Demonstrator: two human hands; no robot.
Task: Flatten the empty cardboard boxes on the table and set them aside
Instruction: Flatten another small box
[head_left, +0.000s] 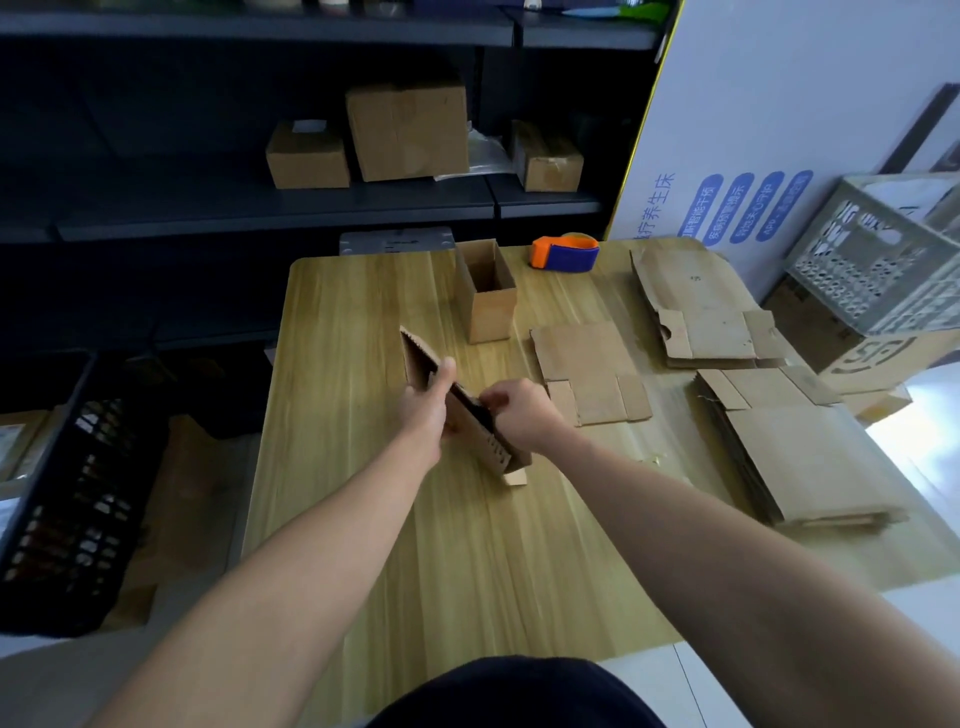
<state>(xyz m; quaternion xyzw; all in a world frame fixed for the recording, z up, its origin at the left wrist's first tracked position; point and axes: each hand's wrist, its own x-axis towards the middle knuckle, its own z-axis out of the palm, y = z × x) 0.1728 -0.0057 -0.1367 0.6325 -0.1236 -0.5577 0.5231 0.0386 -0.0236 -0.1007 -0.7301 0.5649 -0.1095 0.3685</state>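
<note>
Half-collapsed cardboard box (417, 358) observed tilted on edge between my hands. My left hand (426, 402) grasps its left face; my right hand (519, 415) clasps its right edge. Upright open box (491, 309) stands beyond both hands; flattened boxes (592, 374) lie right of my right hand.

Bare forearms (322, 540), short-sleeved; dark garment (519, 693).

Left hand (427, 402) and right hand (519, 411) grip tilted, half-collapsed box (417, 358) over table (363, 519); open box (491, 309) upright behind; flattened boxes (589, 371) at right.
</note>
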